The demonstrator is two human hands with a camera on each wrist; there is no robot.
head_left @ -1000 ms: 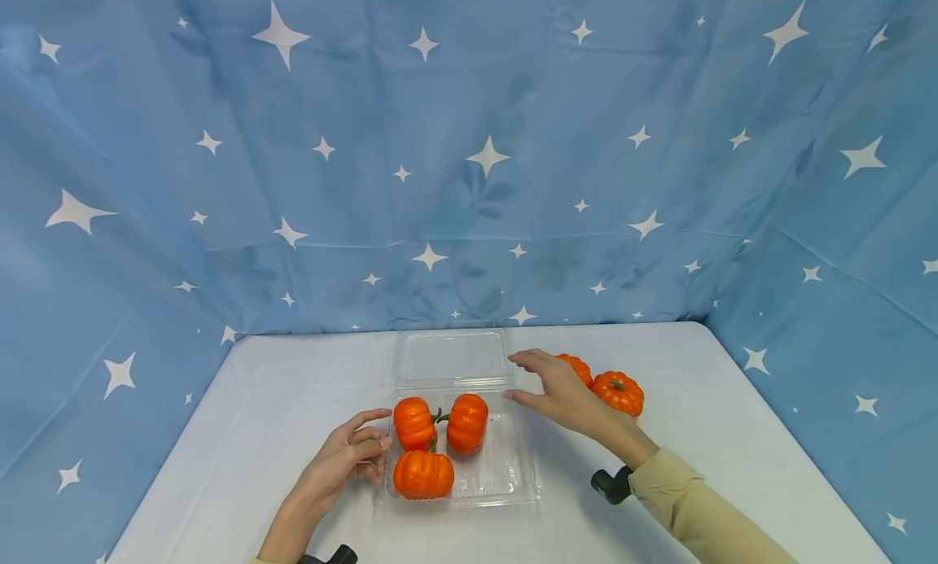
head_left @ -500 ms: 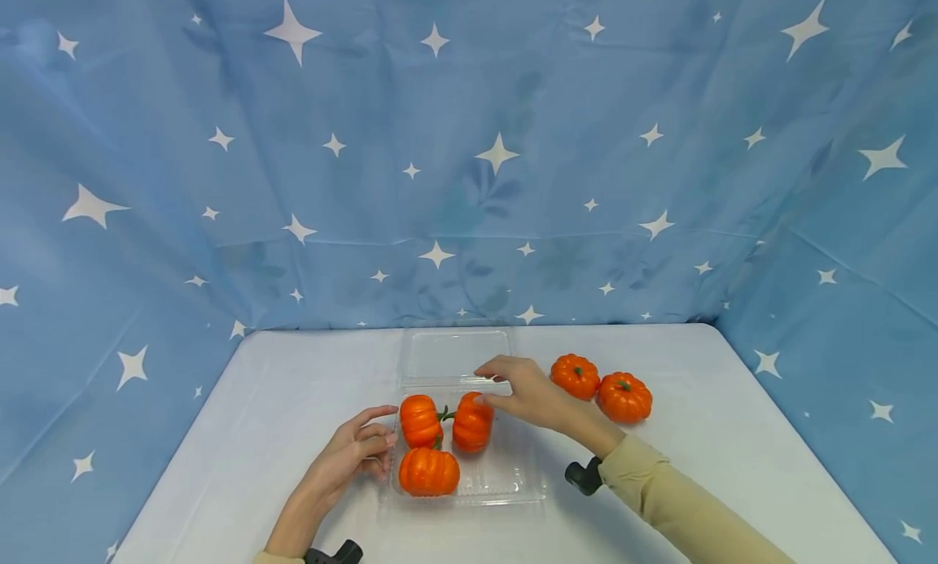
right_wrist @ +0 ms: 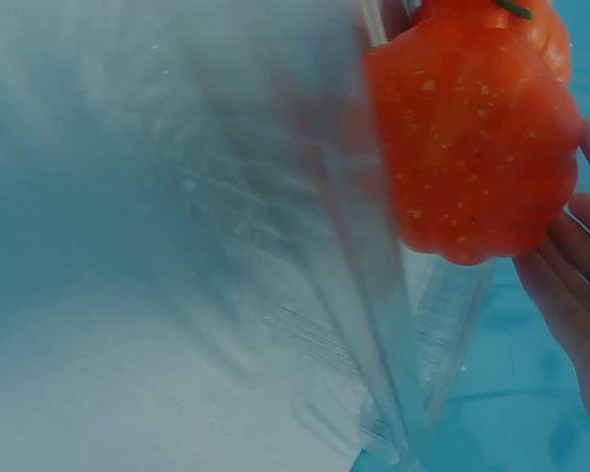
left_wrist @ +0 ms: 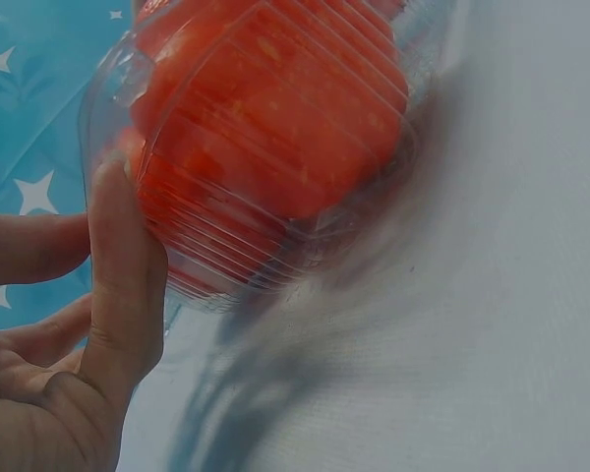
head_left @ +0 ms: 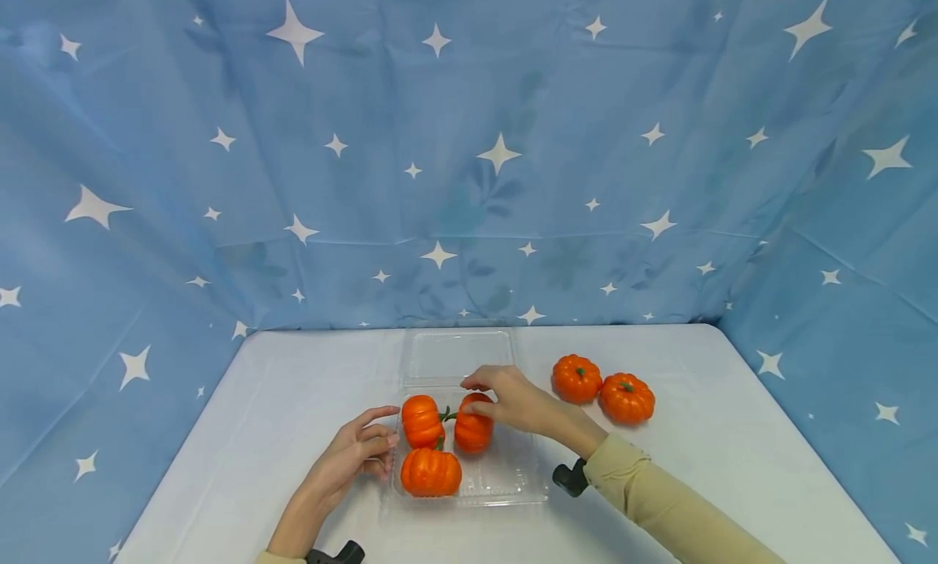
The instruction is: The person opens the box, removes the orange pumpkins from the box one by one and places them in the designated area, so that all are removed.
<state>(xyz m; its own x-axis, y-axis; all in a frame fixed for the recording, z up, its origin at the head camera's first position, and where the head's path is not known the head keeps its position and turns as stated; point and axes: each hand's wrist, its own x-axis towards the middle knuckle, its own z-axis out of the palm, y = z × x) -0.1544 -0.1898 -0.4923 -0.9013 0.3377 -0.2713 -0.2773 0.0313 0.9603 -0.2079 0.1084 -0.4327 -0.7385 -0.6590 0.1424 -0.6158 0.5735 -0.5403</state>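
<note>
Three orange toy pumpkins lie in a clear plastic clamshell box (head_left: 506, 499), with its lid laid back. My right hand (head_left: 513, 401) holds the right-hand pumpkin (head_left: 474, 431) from above, thumb over its top and curled fingers on its far side. Up close in the right wrist view, the fingers (right_wrist: 565, 265) lie along this pumpkin's side. The left pumpkin (head_left: 421, 421) and front pumpkin (head_left: 431, 473) lie beside it. My left hand (head_left: 344, 458) rests at the box's left side with relaxed fingers; the left wrist view shows the thumb against the clear wall.
Two more toy pumpkins, one (head_left: 576, 378) and another (head_left: 627, 399), sit on the white table (head_left: 696, 466) right of the box. The clear lid (head_left: 458, 356) lies toward the back edge. A blue star-patterned curtain (head_left: 469, 181) encloses the back and sides.
My right hand has moved left from near the loose pumpkins, over the box, and onto the right-hand pumpkin inside. My left hand stays by the box. The view has shifted slightly.
</note>
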